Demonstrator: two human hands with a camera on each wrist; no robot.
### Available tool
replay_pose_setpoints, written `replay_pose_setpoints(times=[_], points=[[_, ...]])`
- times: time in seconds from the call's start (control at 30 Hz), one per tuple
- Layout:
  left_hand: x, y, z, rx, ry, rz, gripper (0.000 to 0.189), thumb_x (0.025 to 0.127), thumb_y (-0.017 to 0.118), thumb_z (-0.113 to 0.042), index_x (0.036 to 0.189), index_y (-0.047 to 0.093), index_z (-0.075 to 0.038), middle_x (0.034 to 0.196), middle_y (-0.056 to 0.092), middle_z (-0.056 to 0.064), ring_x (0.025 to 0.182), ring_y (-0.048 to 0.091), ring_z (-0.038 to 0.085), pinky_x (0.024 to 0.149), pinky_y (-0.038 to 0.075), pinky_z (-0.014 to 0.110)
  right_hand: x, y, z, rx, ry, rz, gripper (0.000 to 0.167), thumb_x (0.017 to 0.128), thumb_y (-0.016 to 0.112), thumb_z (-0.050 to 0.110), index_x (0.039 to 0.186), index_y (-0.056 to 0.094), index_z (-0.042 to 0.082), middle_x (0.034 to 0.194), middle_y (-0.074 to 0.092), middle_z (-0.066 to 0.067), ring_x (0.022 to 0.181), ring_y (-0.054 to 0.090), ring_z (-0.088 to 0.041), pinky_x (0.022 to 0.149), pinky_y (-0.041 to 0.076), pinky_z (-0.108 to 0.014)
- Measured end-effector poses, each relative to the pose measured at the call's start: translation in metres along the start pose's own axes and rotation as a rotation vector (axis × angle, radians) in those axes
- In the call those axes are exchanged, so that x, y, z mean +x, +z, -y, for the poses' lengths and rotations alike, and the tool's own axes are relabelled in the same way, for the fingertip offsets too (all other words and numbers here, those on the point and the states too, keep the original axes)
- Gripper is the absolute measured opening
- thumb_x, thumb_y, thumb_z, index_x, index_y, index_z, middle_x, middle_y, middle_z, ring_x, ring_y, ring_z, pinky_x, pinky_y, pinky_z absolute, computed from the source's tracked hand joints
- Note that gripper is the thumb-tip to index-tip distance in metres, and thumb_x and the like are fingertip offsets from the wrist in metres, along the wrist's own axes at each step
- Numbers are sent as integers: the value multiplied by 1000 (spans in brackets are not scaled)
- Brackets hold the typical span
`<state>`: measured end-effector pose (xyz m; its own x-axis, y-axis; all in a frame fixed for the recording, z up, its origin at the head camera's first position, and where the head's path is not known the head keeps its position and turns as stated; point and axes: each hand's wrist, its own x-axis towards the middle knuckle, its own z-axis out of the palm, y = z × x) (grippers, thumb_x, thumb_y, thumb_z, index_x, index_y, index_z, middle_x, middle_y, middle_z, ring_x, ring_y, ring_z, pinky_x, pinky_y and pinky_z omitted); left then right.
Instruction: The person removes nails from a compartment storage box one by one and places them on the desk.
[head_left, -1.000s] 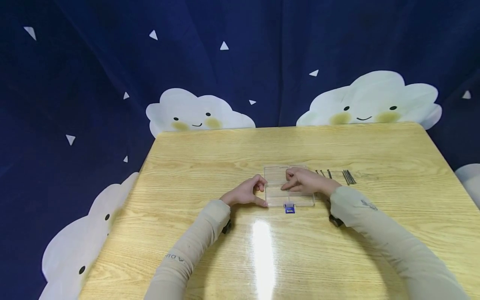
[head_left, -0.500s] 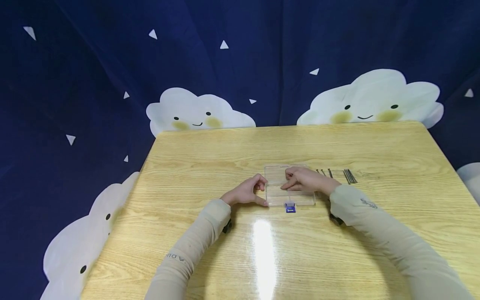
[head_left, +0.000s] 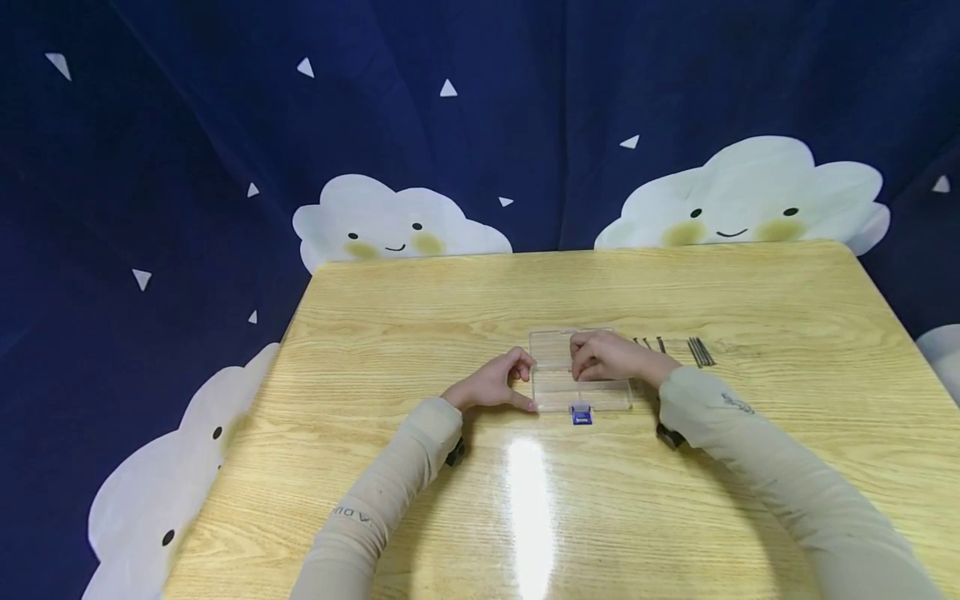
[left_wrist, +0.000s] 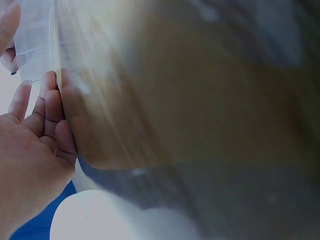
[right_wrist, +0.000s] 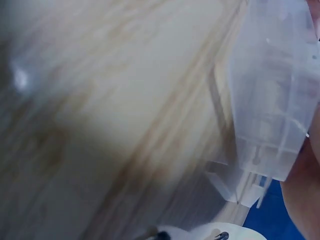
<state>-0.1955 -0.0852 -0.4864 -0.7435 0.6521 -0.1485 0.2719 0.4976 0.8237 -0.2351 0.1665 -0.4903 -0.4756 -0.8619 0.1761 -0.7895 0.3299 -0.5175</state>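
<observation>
A clear plastic box point(head_left: 552, 400) with compartments lies flat on the table, its lid point(head_left: 551, 346) swung back away from me and a blue latch point(head_left: 581, 415) at the near edge. My left hand point(head_left: 491, 383) holds the box at its left side, thumb at the near corner, fingers curled farther back; the left wrist view shows those fingers point(left_wrist: 52, 107) against the clear wall. My right hand point(head_left: 609, 357) reaches over the box from the right, fingers bent with the tips down at the base. I cannot tell whether they pinch anything. In the right wrist view the box point(right_wrist: 270, 100) partly hides that hand.
Right of the box lie a few dark nails point(head_left: 661, 345) set apart, and beyond them a bunch of several nails point(head_left: 701, 352) side by side. The wooden table point(head_left: 405, 308) runs back to a dark blue curtain point(head_left: 465, 150) printed with clouds.
The fingers of my right hand have drawn in: the finger that pointed out over the box is now bent, tips downward. My left hand and the box stay put.
</observation>
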Motion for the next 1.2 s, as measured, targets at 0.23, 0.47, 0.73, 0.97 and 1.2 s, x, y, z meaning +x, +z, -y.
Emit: replay_pose_setpoints(times=[0.23, 0.47, 0.73, 0.97, 1.2], points=[[1, 1, 0, 15, 13, -3, 59, 68, 81, -9, 113, 44, 1, 90, 49, 11, 82, 45, 18, 77, 38, 26, 1, 0, 6, -33, -49, 23, 10, 78, 70, 8, 71, 65, 13, 81, 43, 2, 72, 40, -10, 64, 41, -27], [0, 1, 0, 11, 9, -5, 59, 68, 80, -9, 113, 44, 2, 91, 49, 11, 81, 44, 18, 75, 37, 24, 0, 4, 11, -96, -152, -38, 18, 80, 65, -1, 68, 58, 10, 78, 35, 1, 71, 34, -10, 63, 34, -26], [0, 2, 1, -7, -2, -7, 59, 68, 80, -8, 114, 44, 1, 92, 49, 13, 83, 45, 21, 78, 38, 27, -8, 4, 12, 131, 75, -82, 13, 84, 63, 3, 74, 59, 10, 88, 37, -1, 81, 36, -14, 71, 35, -29], [-8, -3, -19, -52, 25, 14, 58, 71, 76, 1, 116, 41, 11, 97, 47, 29, 87, 44, 40, 80, 36, 46, -17, -1, 16, 311, 133, -221, 9, 84, 61, -2, 76, 61, 3, 88, 40, -6, 70, 35, -13, 61, 34, -26], [-16, -8, -36, -68, 18, 36, 56, 72, 74, 2, 116, 39, 14, 99, 45, 32, 91, 43, 43, 84, 34, 47, -33, -10, 23, 337, 156, -278, 8, 83, 60, -6, 77, 60, -1, 88, 41, -9, 65, 35, -11, 58, 33, -24]])
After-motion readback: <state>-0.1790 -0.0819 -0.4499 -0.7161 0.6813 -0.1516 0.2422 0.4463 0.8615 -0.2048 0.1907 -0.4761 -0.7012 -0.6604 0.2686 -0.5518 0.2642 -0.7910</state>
